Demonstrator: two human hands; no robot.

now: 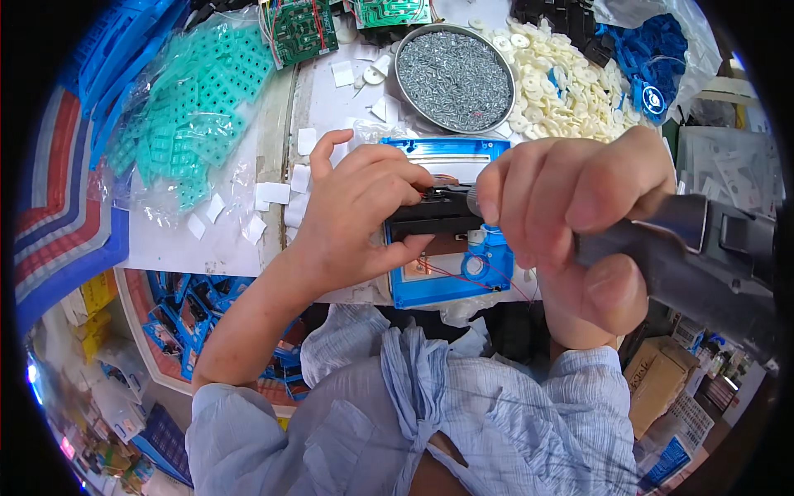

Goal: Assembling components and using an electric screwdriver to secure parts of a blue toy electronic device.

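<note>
My right hand [587, 198] is wrapped round a dark grey power screwdriver [695, 264], held nearly level. Its tip points left, to a black plastic part [434, 223] in a blue plastic casing [401, 285]. Thumb and fingertips of my left hand [356, 198] grip that black part from both sides, close to the tip; the little finger is raised. Thin red wires [463, 277] run across the lower half of the casing, beside a round blue piece [474, 264]. My fingers and the tool hide the exact contact point.
Beyond the casing stands a round metal bowl [455, 78] of small screws. Around it lie cream plastic discs [562, 83], green circuit boards [302, 33] and a bag of turquoise pads [198, 107]. White foam squares [273, 193] lie left. A bin [141, 331] below holds blue assemblies.
</note>
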